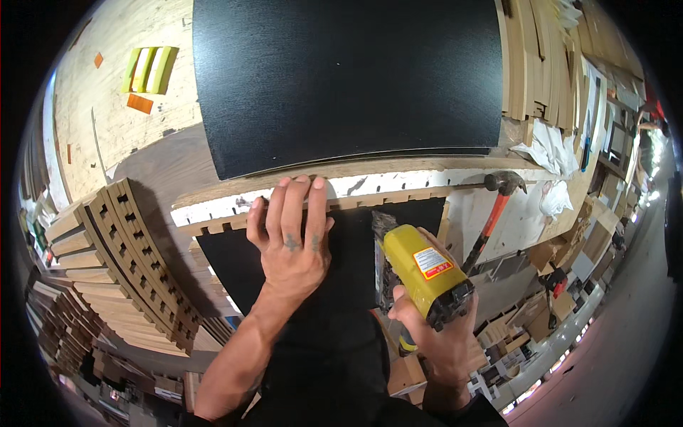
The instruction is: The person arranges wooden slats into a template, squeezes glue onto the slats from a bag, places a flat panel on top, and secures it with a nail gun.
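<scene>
My left hand (pixel 293 231) reaches over a notched wooden strip (pixel 388 201), its fingers close together and bent over the strip's top; the thumb is mostly hidden. The strip lies along a white edge with dark marks (pixel 427 178). In my right hand (pixel 437 341) is a yellow nail gun (pixel 418 267) with a black end cap and a red-and-white label. Its dark nose points toward the strip without clearly touching it. A claw hammer (pixel 491 220) with an orange and black handle rests to the right, its head by the strip's right end.
A large black panel (pixel 348 78) lies beyond the white edge. Notched wooden pieces (pixel 135 263) are stacked at left. Yellow-and-white blocks (pixel 149 70) sit on the pale board at far left. Wooden slats (pixel 533 57) and crumpled white sheeting (pixel 551 149) lie at right.
</scene>
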`<state>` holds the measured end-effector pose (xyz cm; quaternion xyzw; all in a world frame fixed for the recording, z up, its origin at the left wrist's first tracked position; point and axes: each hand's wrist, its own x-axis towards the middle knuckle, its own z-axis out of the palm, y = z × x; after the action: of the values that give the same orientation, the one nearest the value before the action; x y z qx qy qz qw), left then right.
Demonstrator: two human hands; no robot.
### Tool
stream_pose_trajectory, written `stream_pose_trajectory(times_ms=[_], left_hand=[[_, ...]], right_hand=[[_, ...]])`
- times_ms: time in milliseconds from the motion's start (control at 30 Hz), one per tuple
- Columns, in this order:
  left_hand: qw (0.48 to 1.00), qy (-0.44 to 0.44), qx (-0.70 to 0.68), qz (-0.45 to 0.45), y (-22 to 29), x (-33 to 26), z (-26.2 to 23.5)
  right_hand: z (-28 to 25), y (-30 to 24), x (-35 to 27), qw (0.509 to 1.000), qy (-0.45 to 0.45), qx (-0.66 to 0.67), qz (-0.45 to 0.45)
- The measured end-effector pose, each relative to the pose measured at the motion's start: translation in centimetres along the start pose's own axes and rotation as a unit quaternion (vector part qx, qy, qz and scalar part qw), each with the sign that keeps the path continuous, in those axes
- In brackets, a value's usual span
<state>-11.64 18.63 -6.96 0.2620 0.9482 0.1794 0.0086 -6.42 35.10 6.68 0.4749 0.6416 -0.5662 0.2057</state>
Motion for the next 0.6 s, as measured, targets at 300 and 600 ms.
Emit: stream_pose_trajectory(times_ms=[300, 600], left_hand=[[0.993, 0.048, -0.110, 0.009, -1.3, -0.5, 0.4], [0.987, 0.034, -0.157, -0.010, -0.9, -0.5, 0.4]], right_hand=[[1.2, -0.3, -0.2, 0.998, 0.015, -0.046, -0.037], [2.8, 0.0, -0.5, 0.993, -0.017, -0.082, -0.082]])
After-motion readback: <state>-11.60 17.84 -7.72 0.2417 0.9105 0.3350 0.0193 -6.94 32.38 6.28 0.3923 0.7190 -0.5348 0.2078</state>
